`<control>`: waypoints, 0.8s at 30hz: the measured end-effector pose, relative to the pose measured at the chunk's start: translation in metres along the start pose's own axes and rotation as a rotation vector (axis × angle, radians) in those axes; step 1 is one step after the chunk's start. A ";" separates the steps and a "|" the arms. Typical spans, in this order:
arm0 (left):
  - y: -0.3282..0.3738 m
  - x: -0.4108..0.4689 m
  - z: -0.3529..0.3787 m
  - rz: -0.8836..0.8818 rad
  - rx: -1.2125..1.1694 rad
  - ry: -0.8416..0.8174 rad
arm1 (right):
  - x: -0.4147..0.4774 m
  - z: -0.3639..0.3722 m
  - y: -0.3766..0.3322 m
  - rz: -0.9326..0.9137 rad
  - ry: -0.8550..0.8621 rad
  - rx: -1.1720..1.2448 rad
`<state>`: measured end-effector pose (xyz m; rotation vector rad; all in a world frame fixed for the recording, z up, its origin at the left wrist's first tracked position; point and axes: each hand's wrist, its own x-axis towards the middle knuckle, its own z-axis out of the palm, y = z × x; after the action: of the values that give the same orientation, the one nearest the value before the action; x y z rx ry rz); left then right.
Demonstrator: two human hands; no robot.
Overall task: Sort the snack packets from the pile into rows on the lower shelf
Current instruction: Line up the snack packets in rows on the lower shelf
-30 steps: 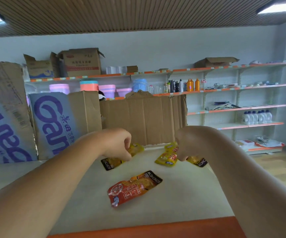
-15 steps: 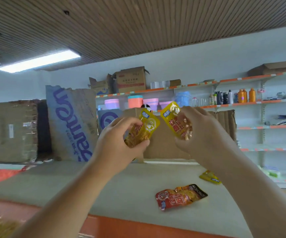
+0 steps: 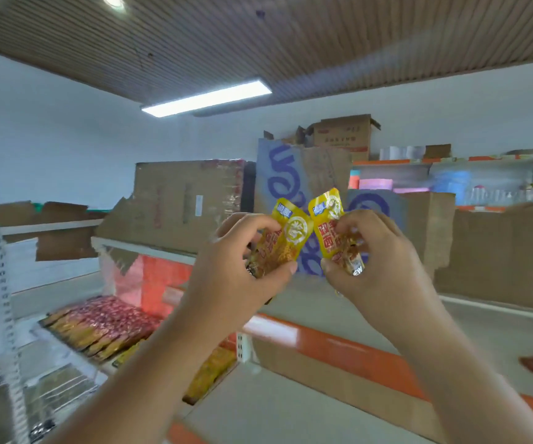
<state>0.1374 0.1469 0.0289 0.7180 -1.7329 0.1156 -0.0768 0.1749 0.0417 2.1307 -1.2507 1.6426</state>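
Bright, even light here, pouring from a long ceiling panel (image 3: 207,98) and a round lamp (image 3: 113,0) at the top edge, both blown out white. The wall (image 3: 50,149) takes a cool bluish cast. Heavy motion blur smears the cardboard boxes (image 3: 188,200) and the far shelves (image 3: 483,161). The left packet (image 3: 286,238) and right packet (image 3: 330,225) are sharpest, foil glinting, print half readable. Wide-angle bend curves the ceiling slats (image 3: 322,43) and the shelf post (image 3: 6,299); shadows are soft and faint
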 end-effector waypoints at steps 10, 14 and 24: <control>-0.120 -0.070 -0.186 -0.231 0.214 0.071 | -0.006 0.203 -0.114 -0.058 -0.155 0.232; -0.153 -0.087 -0.218 -0.276 0.274 0.083 | -0.009 0.256 -0.132 -0.048 -0.190 0.288; -0.264 -0.107 -0.220 -0.417 0.401 0.050 | -0.017 0.397 -0.113 0.043 -0.255 0.394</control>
<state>0.4728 0.0742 -0.0791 1.3449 -1.4919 0.1937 0.2862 0.0217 -0.0845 2.6344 -1.1135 1.8034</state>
